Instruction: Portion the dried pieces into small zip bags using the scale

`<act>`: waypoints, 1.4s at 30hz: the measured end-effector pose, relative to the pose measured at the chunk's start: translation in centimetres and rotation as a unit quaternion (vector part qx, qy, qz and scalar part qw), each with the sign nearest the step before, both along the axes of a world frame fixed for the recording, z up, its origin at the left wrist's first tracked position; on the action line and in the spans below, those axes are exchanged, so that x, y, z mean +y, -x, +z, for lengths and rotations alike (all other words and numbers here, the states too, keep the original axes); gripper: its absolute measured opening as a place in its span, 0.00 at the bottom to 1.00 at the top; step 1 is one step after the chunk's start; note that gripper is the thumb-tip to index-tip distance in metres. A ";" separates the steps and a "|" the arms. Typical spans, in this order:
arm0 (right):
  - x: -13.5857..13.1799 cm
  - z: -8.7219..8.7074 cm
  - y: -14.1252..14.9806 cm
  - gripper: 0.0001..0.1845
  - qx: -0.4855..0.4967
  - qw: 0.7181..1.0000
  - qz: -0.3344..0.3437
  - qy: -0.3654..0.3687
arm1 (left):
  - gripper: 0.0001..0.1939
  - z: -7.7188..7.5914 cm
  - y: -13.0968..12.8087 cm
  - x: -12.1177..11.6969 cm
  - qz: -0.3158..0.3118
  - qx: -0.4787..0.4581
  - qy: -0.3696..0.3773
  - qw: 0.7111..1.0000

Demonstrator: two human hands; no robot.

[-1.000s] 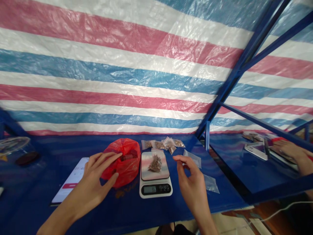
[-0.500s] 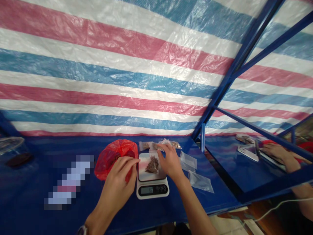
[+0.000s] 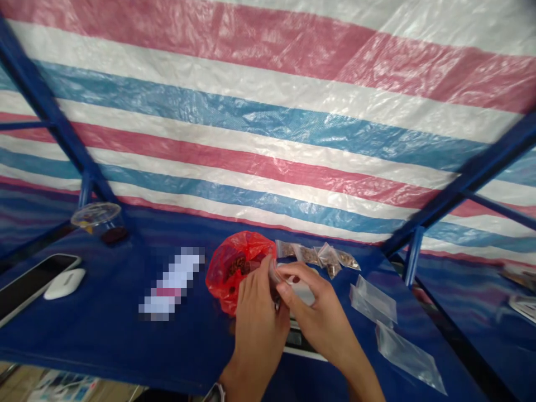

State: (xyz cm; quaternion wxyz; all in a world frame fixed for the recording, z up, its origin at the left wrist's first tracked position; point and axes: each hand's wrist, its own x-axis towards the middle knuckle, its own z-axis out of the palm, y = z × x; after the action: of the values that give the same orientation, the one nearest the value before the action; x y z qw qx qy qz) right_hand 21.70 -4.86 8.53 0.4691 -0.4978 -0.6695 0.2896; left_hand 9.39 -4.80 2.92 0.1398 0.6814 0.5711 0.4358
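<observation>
Above the kitchen scale, my left hand [image 3: 259,312] and my right hand [image 3: 322,310] meet, closed on a small clear zip bag [image 3: 273,274]. Its top edge shows between the fingertips; the contents are mostly hidden behind my left hand. The white scale [image 3: 305,293] sits below, with its plate and dark display partly covered by my hands. Just left of my left hand stands a red plastic bag [image 3: 215,273], its mouth open on brown dried pieces. Several filled zip bags [image 3: 329,259] lie behind the scale.
Flat clear bags [image 3: 410,354] lie to the right. On the left are a pixelated strip [image 3: 171,285], a white earphone case [image 3: 65,283], a phone [image 3: 37,285] and a clear plastic tub [image 3: 96,215]. Blue frame bars [image 3: 460,187] and a striped sheet [image 3: 251,128] stand behind.
The filled zip bag has been lifted off the scale plate and is now between both hands. My hands have come together, and the view has turned left.
</observation>
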 end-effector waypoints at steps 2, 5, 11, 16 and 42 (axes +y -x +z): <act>0.6 -0.5 0.7 0.13 0.042 0.999 -0.023 -0.012 | 0.26 1.2 1.3 0.6 0.051 -0.013 0.006 0.999; 2.9 -1.7 1.7 0.13 0.001 0.999 -0.033 -0.019 | 0.22 2.5 3.4 1.4 0.109 0.040 0.077 0.990; 8.4 -3.5 3.4 0.15 -0.324 0.944 0.065 0.000 | 0.12 2.5 6.5 2.5 0.060 0.124 0.226 0.964; 9.5 -4.2 3.9 0.16 -0.449 0.890 0.080 0.013 | 0.08 1.3 9.2 4.1 0.083 0.043 0.176 0.980; 3.8 -2.8 1.3 0.11 -0.087 0.993 0.084 -0.008 | 0.18 -1.2 5.3 4.2 -0.049 -0.031 0.144 0.988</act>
State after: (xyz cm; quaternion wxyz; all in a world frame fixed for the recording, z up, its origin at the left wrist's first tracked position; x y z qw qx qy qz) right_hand 20.35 -1.07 5.71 0.3873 -0.4593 -0.7493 0.2785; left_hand 4.07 -0.64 1.74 0.2750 0.6675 0.5892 0.3628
